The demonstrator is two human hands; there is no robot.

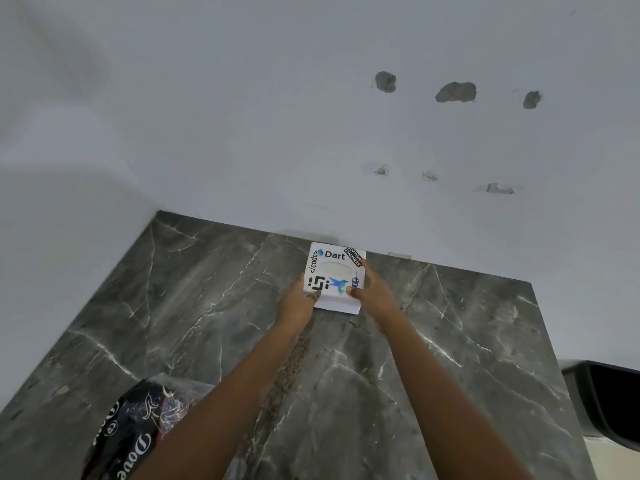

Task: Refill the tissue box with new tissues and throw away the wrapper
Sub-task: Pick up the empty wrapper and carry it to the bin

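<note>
Nearest me, the black wrapper (pixel 138 434) lies on the dark marble table (pixel 194 306). My left hand (pixel 299 301) and right hand (pixel 372 292) grip the stickered tissue box (pixel 334 271) by the wall (pixel 242 116), fingers (pixel 351 290) clasping its sides.

Wrapper (pixel 138 427) cut off by bottom edge; tissue box (pixel 333 277) opening blurred.

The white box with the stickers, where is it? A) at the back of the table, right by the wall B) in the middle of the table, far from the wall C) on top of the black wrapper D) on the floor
A: the box sits at the far edge of the table, against the wall, with the left hand and right hand on its sides; the wrapper lies at the near edge.
</note>
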